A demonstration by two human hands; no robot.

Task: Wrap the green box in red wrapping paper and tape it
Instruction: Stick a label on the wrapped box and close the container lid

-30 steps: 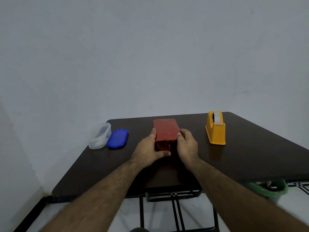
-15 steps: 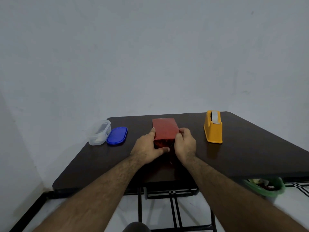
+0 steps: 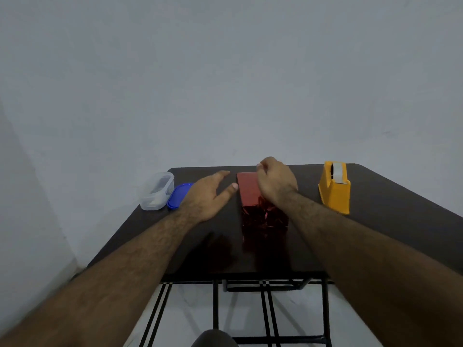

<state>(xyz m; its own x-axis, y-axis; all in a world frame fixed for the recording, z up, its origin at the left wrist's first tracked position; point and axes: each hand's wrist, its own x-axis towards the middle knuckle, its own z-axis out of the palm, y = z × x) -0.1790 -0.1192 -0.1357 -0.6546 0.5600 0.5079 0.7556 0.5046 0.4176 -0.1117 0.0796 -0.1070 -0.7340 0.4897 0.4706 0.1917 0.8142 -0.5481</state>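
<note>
The box (image 3: 250, 191), already covered in red wrapping paper, lies on the dark counter (image 3: 375, 221) with its long axis running away from the person, its crumpled near end facing them. The right hand (image 3: 275, 184) sits over the far right part of the top, fingers curled; whether it pinches a bit of tape or only presses the paper I cannot tell from this angle. The left hand (image 3: 210, 194) hovers just left of the box, fingers relaxed and spread, thumb nearly at the paper's edge, holding nothing. The yellow tape dispenser (image 3: 334, 187) stands to the right, nearer the right hand, so a reach for tape would likely fall to that side. A clear tub (image 3: 156, 191) and blue lid (image 3: 179, 195) lie far left.
</note>
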